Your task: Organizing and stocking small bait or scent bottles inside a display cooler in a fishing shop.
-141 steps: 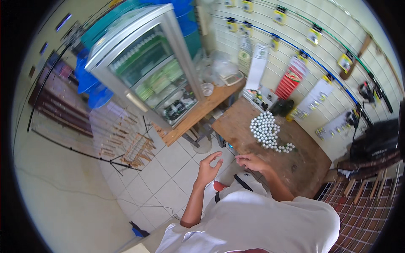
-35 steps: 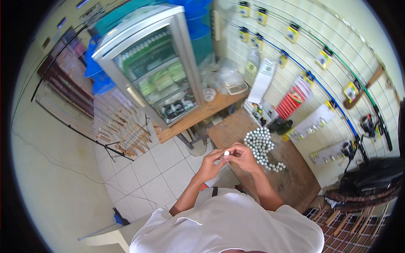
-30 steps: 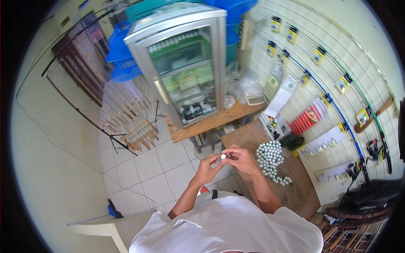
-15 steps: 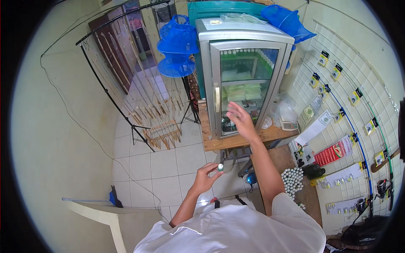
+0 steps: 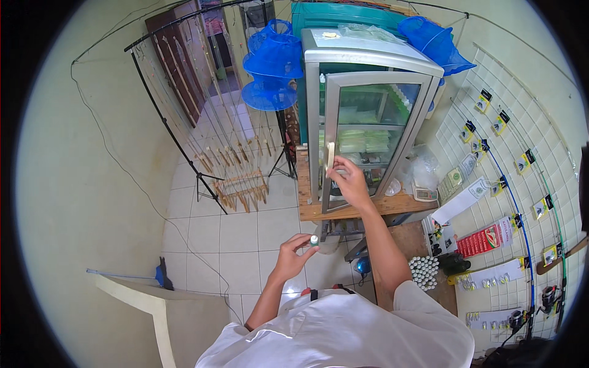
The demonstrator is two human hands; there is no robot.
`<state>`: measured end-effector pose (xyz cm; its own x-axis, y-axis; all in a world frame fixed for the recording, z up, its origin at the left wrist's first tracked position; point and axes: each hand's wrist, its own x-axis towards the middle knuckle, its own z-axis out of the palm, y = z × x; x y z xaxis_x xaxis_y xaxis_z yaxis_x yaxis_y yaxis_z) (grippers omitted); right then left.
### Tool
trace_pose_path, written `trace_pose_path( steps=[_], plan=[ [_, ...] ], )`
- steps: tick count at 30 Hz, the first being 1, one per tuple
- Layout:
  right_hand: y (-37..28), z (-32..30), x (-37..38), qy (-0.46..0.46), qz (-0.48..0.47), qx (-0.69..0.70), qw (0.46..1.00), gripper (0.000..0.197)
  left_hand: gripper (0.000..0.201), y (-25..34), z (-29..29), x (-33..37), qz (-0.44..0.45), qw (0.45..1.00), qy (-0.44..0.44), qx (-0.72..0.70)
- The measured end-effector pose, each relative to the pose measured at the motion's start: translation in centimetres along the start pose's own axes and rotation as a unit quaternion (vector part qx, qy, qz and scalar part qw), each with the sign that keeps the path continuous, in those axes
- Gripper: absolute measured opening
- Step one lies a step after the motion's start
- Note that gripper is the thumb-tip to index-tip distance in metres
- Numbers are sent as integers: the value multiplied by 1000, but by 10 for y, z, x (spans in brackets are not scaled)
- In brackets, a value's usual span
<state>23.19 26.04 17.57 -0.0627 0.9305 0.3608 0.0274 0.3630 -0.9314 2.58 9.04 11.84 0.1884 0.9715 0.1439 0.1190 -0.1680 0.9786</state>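
My right hand [image 5: 349, 179] is closed round the lower part of the pale door handle [image 5: 331, 157]. The glass door [image 5: 375, 101] of the silver-framed cabinet [image 5: 311, 122] stands a little ajar, its left edge swung out toward me. Through the glass I see stacked pale green packets [image 5: 363, 140] and rows of small white-capped bottles. Between thumb and fingers of my left hand [image 5: 291, 257], a small green bottle with a white cap [image 5: 314, 240] is held upright, below and left of the cabinet.
The cabinet stands on a wooden table [image 5: 313, 212]. Many white-capped bottles [image 5: 424, 272] crowd a lower surface at right. A kitchen scale [image 5: 423, 192] sits beside the cabinet. Fishing rods and tackle packets hang on a wall grid [image 5: 491, 208]. Blue nets [image 5: 269, 64] and a rod rack [image 5: 178, 129] stand left.
My right hand has closed on the handle, and the cabinet door has moved from shut to slightly ajar. The left hand still holds the bottle, nearly in the same place.
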Motion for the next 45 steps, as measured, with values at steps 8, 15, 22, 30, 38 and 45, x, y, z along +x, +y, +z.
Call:
trace_pose_path(
  steps=[8,15,22,30,38,45],
  plan=[
    [-52,-77,-98,-34,59,74,995,31,28,6,7,4,5,1000,-4,-12],
    [-65,-169,-172,94,89,54,990,23,28,10,25,8,-8,999,-38,-15],
    [-47,-222,-199,261,17,21,965,24,29,16,43,14,-11,998,-65,-8],
    [-54,-228,-197,297,18,-16,954,25,31,21,64,12,15,998,-55,1],
    [-67,-192,-196,408,-2,-51,912,30,30,35,85,4,17,999,-47,-4],
    [-97,-133,-221,238,-36,54,969,13,32,42,98,10,48,998,-43,7]
  ],
)
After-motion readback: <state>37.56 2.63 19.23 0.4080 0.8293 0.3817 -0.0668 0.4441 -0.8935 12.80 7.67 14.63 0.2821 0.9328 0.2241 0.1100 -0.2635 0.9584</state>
